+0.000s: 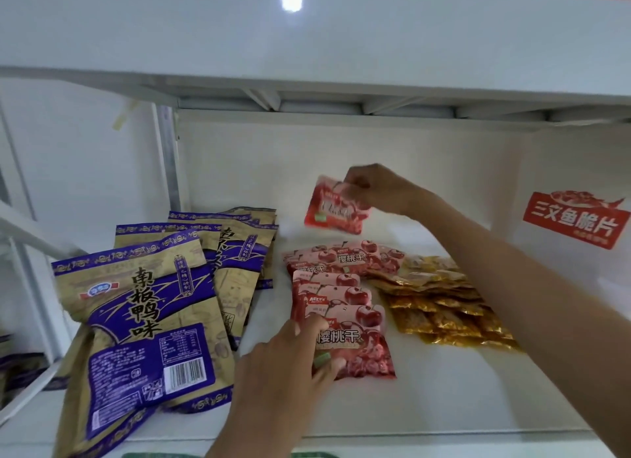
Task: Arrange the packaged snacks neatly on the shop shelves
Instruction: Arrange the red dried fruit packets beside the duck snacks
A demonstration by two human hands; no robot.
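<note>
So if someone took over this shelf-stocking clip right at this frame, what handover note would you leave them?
Right hand: pinches a red cherry-print snack packet in the air above the white shelf.
Left hand: rests on the front packet of the red cherry packet row.
Done: purple-and-gold large bags stacked left; gold foil sachets piled right.
Left: place the held packet and straighten the row.
</note>
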